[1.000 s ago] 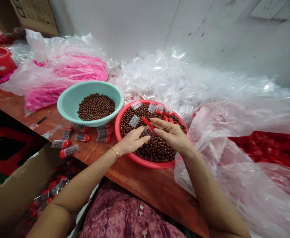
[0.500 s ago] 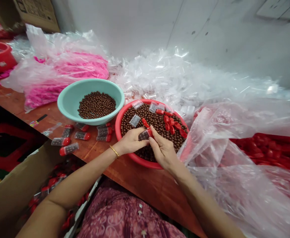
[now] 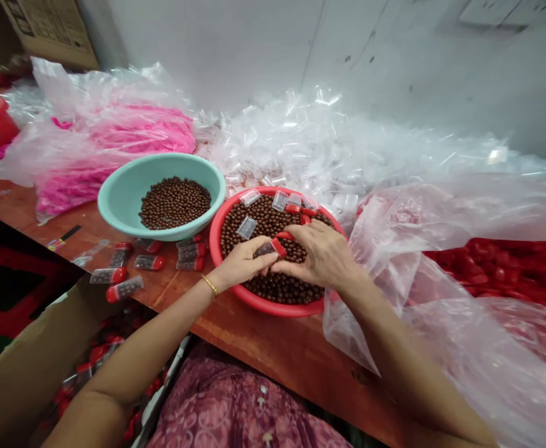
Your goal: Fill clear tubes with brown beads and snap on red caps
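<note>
Over the red bowl [image 3: 235,289] of brown chocolate balls [image 3: 279,286], my left hand [image 3: 240,264] pinches a small clear tube [image 3: 264,250] filled with balls. My right hand [image 3: 322,255] meets it, fingers closed on the tube's red cap [image 3: 279,247]. Several empty clear tubes [image 3: 246,228] and loose red caps [image 3: 307,214] lie on the balls at the bowl's far side.
A teal bowl [image 3: 123,199] of brown balls stands to the left. Several filled red-capped tubes [image 3: 149,262] lie on the wooden table [image 3: 273,348]. Bags of pink pieces [image 3: 114,143], clear tubes [image 3: 329,143] and red caps [image 3: 506,270] surround it. A cardboard box [image 3: 25,367] holds filled tubes at lower left.
My right hand came from over the far balls back to the tube, and its fingers now cover the red cap at the tube's end. The left hand kept hold of the tube.
</note>
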`<state>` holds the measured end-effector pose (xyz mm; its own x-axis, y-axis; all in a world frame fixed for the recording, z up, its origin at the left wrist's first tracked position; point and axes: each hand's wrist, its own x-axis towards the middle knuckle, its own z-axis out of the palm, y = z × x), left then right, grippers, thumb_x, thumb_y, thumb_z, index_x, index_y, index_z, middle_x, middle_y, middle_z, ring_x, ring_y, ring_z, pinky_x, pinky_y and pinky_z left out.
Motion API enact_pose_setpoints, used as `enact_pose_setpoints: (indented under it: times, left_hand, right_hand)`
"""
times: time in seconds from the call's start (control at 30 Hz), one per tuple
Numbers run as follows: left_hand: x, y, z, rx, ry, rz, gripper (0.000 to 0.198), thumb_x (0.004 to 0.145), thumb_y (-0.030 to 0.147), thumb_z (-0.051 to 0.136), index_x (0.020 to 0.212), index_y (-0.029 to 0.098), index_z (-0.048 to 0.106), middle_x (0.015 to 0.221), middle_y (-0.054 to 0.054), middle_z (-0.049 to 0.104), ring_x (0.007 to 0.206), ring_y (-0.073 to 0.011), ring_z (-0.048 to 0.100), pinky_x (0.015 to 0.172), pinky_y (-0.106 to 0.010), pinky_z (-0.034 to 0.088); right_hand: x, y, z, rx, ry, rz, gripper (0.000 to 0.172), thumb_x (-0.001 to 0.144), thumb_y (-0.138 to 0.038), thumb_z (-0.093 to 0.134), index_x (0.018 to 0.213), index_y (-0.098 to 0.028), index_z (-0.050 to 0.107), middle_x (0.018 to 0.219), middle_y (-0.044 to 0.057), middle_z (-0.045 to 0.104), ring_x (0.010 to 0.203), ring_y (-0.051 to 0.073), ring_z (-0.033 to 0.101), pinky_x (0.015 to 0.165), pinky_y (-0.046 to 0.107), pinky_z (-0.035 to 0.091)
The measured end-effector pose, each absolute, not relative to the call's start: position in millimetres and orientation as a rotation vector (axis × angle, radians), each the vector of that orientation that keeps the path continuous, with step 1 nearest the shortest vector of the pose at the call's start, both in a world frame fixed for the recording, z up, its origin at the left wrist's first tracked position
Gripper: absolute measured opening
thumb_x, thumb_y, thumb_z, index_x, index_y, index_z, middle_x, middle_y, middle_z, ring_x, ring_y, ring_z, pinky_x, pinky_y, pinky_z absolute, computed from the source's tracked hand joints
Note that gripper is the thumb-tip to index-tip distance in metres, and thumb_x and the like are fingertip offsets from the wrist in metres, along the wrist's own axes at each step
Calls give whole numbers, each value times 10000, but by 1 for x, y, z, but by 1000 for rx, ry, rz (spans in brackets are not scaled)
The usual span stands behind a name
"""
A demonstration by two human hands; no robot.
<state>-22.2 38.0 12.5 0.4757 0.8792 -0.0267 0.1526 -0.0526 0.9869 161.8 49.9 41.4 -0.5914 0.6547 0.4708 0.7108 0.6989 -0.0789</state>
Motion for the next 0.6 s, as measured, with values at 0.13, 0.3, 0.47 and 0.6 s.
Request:
enact_pose_setpoints:
  times: [0.13, 0.3, 0.47, 0.6]
  left_hand:
    - [-21, 39, 14, 1480, 958, 799, 353, 815, 464, 492, 952, 140, 508, 592, 50, 487, 451, -51, 393, 427, -169, 315]
    - [-21, 40, 10, 1663, 1033, 890, 352, 816, 370, 518, 1078, 137, 547, 926, -42, 629, 832, -147, 573, 768, -265, 467]
    - [-22, 41, 7, 1724, 1040, 902, 427, 828, 363, 502, 1187, 133, 520, 1153, -82, 611, 1078, -211, 544, 970, -336, 413]
    - [-22, 35, 10, 1664, 1045, 1004, 480, 828, 354, 511, 1250, 126, 481, 1206, -103, 579, 1118, -210, 522, 998, -329, 396]
  right_hand:
    - [148, 30, 26, -1182, -2331, -296, 606, 734, -663, 511, 967, -107, 565, 953, 158, 636, 810, 249, 585, 737, 348, 430]
    - [134, 29, 14, -1290, -2238, -375, 480, 738, -626, 500, 744, -148, 547, 648, 80, 579, 623, 198, 543, 592, 299, 386]
    - [132, 34, 2, -1305, -2180, -391, 401, 719, -564, 474, 687, -168, 529, 599, 65, 537, 576, 184, 500, 557, 293, 376]
    - [130, 33, 9, -1255, -2180, -262, 418, 725, -559, 502, 775, -147, 553, 663, 74, 571, 634, 201, 539, 587, 307, 420]
